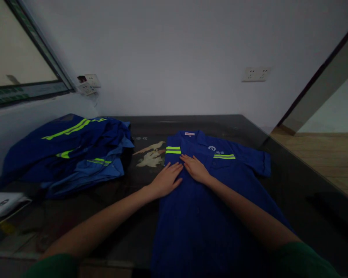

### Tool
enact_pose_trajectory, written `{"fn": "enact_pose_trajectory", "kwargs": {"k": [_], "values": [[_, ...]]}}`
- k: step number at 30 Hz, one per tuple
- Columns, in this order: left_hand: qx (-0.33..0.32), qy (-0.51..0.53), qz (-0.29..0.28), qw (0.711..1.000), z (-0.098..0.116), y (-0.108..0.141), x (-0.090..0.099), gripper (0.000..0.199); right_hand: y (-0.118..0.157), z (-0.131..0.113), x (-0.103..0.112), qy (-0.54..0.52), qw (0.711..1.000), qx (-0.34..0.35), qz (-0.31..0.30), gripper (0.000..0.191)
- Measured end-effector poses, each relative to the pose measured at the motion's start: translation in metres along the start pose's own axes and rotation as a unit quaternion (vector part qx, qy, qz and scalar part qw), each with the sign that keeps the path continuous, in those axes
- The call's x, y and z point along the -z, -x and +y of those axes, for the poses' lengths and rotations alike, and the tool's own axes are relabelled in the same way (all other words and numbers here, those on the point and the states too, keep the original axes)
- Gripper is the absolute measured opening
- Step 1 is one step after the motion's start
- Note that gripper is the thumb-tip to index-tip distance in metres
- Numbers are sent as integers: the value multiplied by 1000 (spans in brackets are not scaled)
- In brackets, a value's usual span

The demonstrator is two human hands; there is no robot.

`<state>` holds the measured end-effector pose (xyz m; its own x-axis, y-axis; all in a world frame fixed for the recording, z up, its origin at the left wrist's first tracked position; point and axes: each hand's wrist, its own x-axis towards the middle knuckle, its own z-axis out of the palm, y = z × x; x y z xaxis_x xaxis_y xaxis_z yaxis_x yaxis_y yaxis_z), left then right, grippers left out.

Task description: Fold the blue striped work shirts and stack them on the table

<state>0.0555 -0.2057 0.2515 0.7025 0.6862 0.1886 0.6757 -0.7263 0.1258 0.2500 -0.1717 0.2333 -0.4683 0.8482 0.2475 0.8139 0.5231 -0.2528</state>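
A blue work shirt (pixel 232 185) with yellow-green reflective stripes lies spread on the dark table (pixel 146 127), its collar toward the wall. The sleeve on the right is stretched outward; on the left side no sleeve shows, and I cannot tell how it is folded. My left hand (pixel 166 179) lies flat on the shirt's left edge, below the chest stripe, fingers extended. Beside it, my right hand (pixel 195 168) rests flat on the shirt front, fingers stretched out. Neither hand grips the cloth.
A heap of blue work clothes (pixel 75 150) with reflective stripes lies at the table's left. Nearer me is a white device (pixel 4 204) with a cable. The wall behind carries sockets (pixel 255 74). A bird picture (pixel 150 154) marks the tabletop.
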Motion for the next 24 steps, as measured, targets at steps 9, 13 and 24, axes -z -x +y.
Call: {"fn": "enact_pose_trajectory", "kwargs": {"k": [9, 13, 24], "values": [[-169, 102, -142, 970, 76, 79, 23, 63, -2, 1, -3, 11, 1000, 15, 6, 42], [-248, 282, -251, 892, 105, 109, 53, 59, -2, 3, 1, -35, 998, 14, 43, 38], [96, 90, -14, 991, 160, 142, 16, 34, 19, 7, 40, -60, 984, -138, 95, 17]]}}
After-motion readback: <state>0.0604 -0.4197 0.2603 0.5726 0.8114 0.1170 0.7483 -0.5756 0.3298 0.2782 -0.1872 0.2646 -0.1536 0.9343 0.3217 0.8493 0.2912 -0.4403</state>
